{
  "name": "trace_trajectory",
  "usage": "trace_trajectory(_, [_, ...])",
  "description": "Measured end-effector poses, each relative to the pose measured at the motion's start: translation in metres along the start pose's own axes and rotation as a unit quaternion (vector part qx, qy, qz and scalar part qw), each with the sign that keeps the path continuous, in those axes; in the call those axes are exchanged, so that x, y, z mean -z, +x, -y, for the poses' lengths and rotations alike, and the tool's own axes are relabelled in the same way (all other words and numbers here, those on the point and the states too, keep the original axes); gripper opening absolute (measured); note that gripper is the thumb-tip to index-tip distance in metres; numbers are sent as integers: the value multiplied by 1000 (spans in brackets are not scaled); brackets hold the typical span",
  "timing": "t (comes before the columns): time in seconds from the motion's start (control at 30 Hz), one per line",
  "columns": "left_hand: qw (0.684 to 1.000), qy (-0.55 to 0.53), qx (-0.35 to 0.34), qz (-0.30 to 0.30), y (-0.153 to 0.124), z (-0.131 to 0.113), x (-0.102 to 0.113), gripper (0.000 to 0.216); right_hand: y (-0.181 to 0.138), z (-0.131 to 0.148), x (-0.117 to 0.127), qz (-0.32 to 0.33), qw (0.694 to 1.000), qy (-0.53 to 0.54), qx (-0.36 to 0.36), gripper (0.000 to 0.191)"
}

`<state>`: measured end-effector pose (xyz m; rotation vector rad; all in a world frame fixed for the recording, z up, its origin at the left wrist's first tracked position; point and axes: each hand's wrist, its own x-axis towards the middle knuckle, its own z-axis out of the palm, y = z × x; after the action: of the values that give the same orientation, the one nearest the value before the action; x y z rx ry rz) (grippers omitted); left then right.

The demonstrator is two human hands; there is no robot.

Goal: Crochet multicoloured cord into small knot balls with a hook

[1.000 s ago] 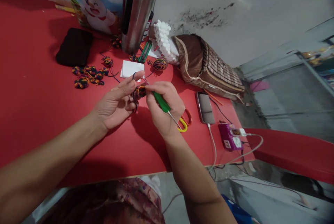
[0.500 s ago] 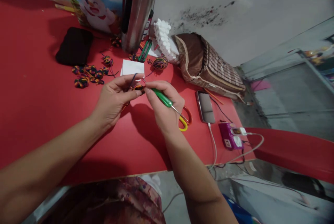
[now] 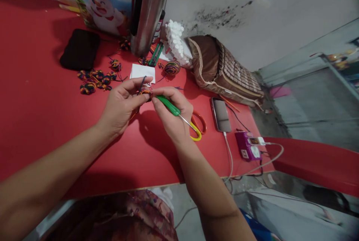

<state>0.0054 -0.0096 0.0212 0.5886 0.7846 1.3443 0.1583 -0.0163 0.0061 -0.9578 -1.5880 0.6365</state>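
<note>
My left hand point(image 3: 123, 102) pinches a small piece of multicoloured crochet point(image 3: 145, 92) between thumb and fingers, and a dark strand of yarn runs over its index finger. Closed around the green handle of a crochet hook point(image 3: 168, 105) is my right hand point(image 3: 175, 113), its fingertips touching the crochet piece. The handle's rear metal shaft points down and to the right. Beyond the hands lies a folded white paper point(image 3: 142, 72), with a ball of multicoloured yarn point(image 3: 172, 68) to its right. Several finished-looking crochet pieces point(image 3: 95, 80) are heaped on the left.
Scissors point(image 3: 198, 128) with red and yellow handles lie beside my right hand on the red table point(image 3: 112, 173). A phone point(image 3: 221, 115) charges from a purple power socket point(image 3: 246, 146). At the back stand a steel flask point(image 3: 148, 16), a printed bag point(image 3: 103, 5) and a brown cushion point(image 3: 224, 65).
My right hand has shifted slightly left and down with the crochet hook, uncovering more of the scissors' handles. The left hand has barely moved.
</note>
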Motion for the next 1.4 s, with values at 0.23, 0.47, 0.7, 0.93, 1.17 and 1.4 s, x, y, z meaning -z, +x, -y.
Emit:
trace_trajectory(0.23, [1000,6,-5,-6,-1,-3,1,36,0,1,3,21,999,-13,47,20])
trace_trajectory(0.47, [999,-48,12,1,7,1,7,44,-4,-3,-1,-13,997,-74,31,22])
trace_trajectory(0.7, [997,-61,46,-16,8,-4,8,40,-5,-6,-3,-3,991,-86,100,19])
trace_trajectory(0.93, [992,-85,72,-55,7,-3,6,38,-9,-4,-8,-17,988,-106,109,20])
trace_trajectory(1.17, [998,-44,38,-32,8,-7,7,42,-8,1,-3,-7,995,-60,76,22])
trace_trajectory(1.4, [999,-25,-17,-9,3,-5,1,41,-8,-2,-6,-18,989,-117,93,21])
